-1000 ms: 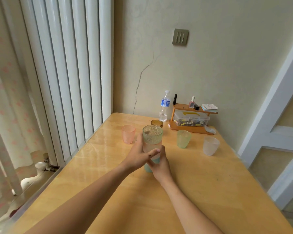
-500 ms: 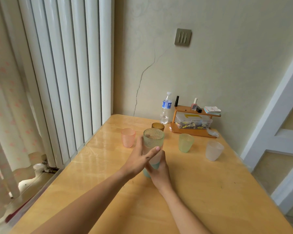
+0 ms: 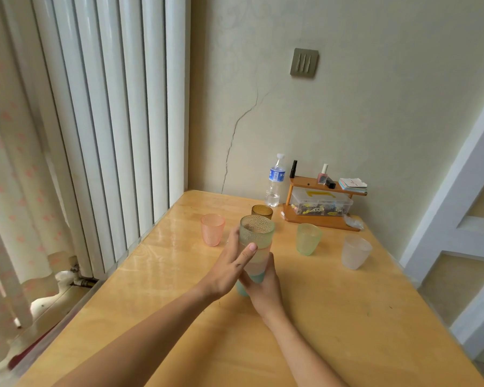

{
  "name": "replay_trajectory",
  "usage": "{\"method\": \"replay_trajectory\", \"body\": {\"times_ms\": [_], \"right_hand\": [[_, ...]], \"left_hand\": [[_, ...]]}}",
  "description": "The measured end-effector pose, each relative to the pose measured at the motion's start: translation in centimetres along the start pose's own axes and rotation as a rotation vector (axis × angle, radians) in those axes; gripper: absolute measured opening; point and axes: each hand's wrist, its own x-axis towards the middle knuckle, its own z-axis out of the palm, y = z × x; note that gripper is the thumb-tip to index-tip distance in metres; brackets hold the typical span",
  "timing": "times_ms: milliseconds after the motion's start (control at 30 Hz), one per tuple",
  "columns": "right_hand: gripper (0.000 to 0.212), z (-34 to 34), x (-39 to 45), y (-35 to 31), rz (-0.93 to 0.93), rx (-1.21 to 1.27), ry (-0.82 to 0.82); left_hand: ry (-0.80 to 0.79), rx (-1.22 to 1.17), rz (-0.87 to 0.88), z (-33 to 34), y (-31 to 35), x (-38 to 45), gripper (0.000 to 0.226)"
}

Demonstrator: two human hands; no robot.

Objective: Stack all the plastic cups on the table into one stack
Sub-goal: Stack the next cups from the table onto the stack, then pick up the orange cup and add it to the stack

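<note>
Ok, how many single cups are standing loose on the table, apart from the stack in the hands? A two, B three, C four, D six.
C: apart from the stack, four stand alone: the pink cup, the amber cup, the green cup and the frosted white cup.

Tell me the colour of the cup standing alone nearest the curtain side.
Pink, with a dimpled texture; the head view shows it.

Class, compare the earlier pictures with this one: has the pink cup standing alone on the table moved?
No. The pink cup keeps its place left of the amber cup and the water bottle; only the camera view shifted.
</note>
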Motion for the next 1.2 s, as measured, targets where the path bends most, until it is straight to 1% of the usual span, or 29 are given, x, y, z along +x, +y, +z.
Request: {"method": "replay_trajectory", "body": {"times_ms": [67, 133, 200, 233, 267, 333, 433, 500, 567, 633, 700, 800, 900, 1067, 1200], "right_hand": [[0.06, 0.1, 0.1, 0.1, 0.003, 0.013, 0.012], [0.06, 0.1, 0.1, 0.4, -0.003, 0.018, 0.021], [0.06, 0.1, 0.2, 0.7, -0.003, 0.025, 0.018], [0.06, 0.1, 0.3, 0.8, 0.0, 0.028, 0.014], [0.061, 0.1, 0.4, 0.9, 0.002, 0.03, 0.011], [0.06, 0.2, 0.6, 0.9, 0.003, 0.032, 0.014], [0.061, 0.3, 0.8, 1.1, 0.003, 0.037, 0.018], [0.062, 0.3, 0.8, 1.4, 0.006, 0.031, 0.02], [0.062, 0.3, 0.8, 1.7, 0.006, 0.03, 0.025], [0.06, 0.3, 0.7, 1.6, 0.006, 0.036, 0.028], [0.058, 0.2, 0.6, 1.4, 0.004, 0.04, 0.027], [0.056, 0.3, 0.6, 1.2, 0.004, 0.027, 0.025], [0.055, 0.3, 0.6, 1.0, 0.008, 0.014, 0.026], [0.056, 0.3, 0.3, 0.9, 0.006, 0.002, 0.038], [0.057, 0.4, 0.4, 1.0, 0.001, -0.03, 0.052]], "left_hand": [[0.048, 0.02, 0.015, -0.7, -0.7, 0.1, 0.066], [0.218, 0.095, 0.023, -1.8, -1.7, 1.0, 0.063], [0.392, 0.254, -0.006, -3.2, -2.9, 2.7, 0.057], [0.434, 0.348, -0.049, -4.1, -3.5, 3.6, 0.057], [0.445, 0.43, -0.107, -5.0, -4.0, 4.5, 0.061], [0.406, 0.536, -0.247, -6.6, -5.4, 6.0, 0.073], [0.303, 0.59, -0.388, -8.2, -7.0, 7.3, 0.092], [0.251, 0.536, -0.428, -8.4, -7.5, 7.9, 0.101], [0.237, 0.471, -0.442, -8.4, -7.9, 8.3, 0.106], [0.273, 0.455, -0.446, -8.4, -8.3, 8.9, 0.104], [0.339, 0.464, -0.444, -8.3, -8.7, 9.3, 0.096], [0.417, 0.434, -0.4, -7.6, -8.2, 9.2, 0.085], [0.462, 0.389, -0.275, -6.6, -6.1, 8.8, 0.08], [0.506, 0.269, -0.028, -5.2, -0.1, 7.9, 0.081], [0.475, 0.158, 0.12, -4.3, 4.7, 7.1, 0.07]]}}
